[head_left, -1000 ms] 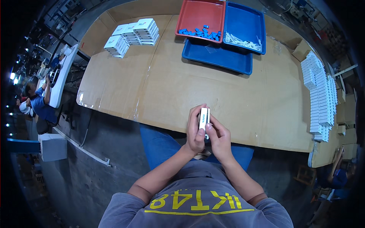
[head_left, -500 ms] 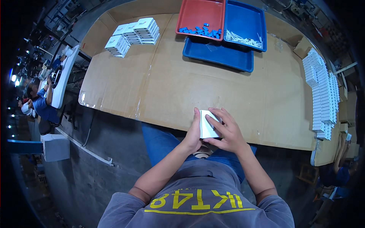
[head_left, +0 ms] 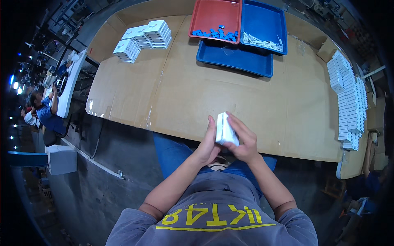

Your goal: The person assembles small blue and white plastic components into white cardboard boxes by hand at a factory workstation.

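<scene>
A white, box-like plastic case [head_left: 225, 130] is held over the near edge of the cardboard-covered table, tilted so a side edge shows. My right hand [head_left: 245, 141] grips it from the right, fingers along its far side and thumb at its near end. From the left, my left hand [head_left: 208, 143] cups the case. Its thumb points up along the left side, and its other fingers are mostly hidden. Slight blur hides the details on the case.
Stacks of similar white cases [head_left: 141, 37] stand at the far left. A long row of white pieces [head_left: 349, 102] lines the right edge. At the back are a red tray [head_left: 215, 14] with blue parts, a blue tray [head_left: 262, 20] with white sticks, and another blue tray [head_left: 234, 61].
The white case has tipped from lying flat-face up to standing more on edge. My right hand has shifted from spread over its face to gripping its right side; my left hand has barely moved.
</scene>
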A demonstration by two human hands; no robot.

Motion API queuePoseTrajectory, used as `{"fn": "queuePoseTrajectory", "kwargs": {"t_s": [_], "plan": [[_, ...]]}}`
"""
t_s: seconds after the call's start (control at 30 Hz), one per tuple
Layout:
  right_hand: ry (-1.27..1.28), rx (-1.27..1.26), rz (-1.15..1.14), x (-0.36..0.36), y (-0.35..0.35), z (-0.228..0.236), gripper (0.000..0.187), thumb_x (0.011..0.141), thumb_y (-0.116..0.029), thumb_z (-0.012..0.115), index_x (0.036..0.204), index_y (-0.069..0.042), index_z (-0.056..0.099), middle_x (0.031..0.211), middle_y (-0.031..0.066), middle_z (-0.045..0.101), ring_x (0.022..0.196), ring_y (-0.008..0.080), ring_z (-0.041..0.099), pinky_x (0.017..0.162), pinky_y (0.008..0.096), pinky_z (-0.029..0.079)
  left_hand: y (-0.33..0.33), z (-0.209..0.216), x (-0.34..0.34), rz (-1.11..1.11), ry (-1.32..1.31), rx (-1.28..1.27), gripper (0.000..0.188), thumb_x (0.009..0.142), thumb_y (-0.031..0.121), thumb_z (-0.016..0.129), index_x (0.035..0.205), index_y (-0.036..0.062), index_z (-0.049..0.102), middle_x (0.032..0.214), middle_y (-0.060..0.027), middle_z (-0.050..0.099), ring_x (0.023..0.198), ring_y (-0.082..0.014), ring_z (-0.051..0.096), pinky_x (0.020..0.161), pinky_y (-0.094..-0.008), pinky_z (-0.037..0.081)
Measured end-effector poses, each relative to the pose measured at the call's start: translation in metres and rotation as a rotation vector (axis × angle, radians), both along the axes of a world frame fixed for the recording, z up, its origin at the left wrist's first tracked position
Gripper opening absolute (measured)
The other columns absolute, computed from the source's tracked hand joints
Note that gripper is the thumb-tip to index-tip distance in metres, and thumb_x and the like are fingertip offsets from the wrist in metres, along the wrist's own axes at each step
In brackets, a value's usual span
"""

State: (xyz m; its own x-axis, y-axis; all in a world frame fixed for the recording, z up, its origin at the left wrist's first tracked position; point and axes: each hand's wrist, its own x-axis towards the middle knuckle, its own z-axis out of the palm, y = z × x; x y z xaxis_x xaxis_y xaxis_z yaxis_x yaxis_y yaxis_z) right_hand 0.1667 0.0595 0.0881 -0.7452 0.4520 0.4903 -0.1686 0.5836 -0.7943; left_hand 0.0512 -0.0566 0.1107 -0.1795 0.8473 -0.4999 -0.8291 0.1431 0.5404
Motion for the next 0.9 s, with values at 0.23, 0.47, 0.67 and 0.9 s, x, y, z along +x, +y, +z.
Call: {"fn": "queuePoseTrajectory", "kwargs": {"t_s": [0.23, 0.47, 0.67, 0.9], "plan": [[-0.044, -0.525, -0.051, -0.003, -0.014, 0.002, 0.048, 0.103, -0.017, 0.061, 0.145, 0.005, 0.057, 0.159, 0.0228, 0.046, 0.148, 0.0337, 0.045, 0.122, 0.0409, 0.034, 0.005, -0.035, 0.009, 0.146, 0.597, 0.078, 0.075, 0.114, 0.054, 0.032, 0.167, 0.0034, 0.017, 0.156, -0.0155, 0.046, 0.142, -0.0229, 0.047, 0.119, -0.0352, 0.037], [-0.168, 0.002, 0.046, 0.009, -0.012, -0.004, 0.056, 0.089, -0.007, 0.074, 0.143, 0.002, 0.060, 0.150, 0.0255, 0.055, 0.133, 0.0407, 0.060, 0.109, 0.0444, 0.051, 0.001, -0.054, 0.003, 0.127, 0.365, -0.095, 0.069, 0.112, 0.061, 0.026, 0.146, 0.0050, 0.048, 0.122, -0.0073, 0.065, 0.103, -0.0148, 0.065, 0.085, -0.0310, 0.055], [-0.090, 0.179, 0.011, 0.011, -0.010, -0.018, 0.056, 0.090, -0.010, 0.076, 0.141, 0.005, 0.060, 0.135, 0.0276, 0.066, 0.115, 0.0394, 0.071, 0.092, 0.0401, 0.061, 0.004, -0.039, 0.010, 0.152, 0.457, -0.087, 0.063, 0.112, 0.058, 0.031, 0.129, 0.0026, 0.056, 0.103, -0.0070, 0.064, 0.092, -0.0142, 0.062, 0.081, -0.0294, 0.052], [-0.107, 0.205, -0.097, 0.011, -0.020, -0.031, 0.046, 0.099, -0.008, 0.064, 0.140, 0.010, 0.058, 0.126, 0.0281, 0.070, 0.102, 0.0382, 0.076, 0.083, 0.0397, 0.062, 0.010, -0.048, 0.013, 0.161, 0.509, -0.152, 0.056, 0.114, 0.054, 0.033, 0.114, 0.0039, 0.059, 0.092, -0.0031, 0.058, 0.085, -0.0127, 0.054, 0.079, -0.0276, 0.046]]}}
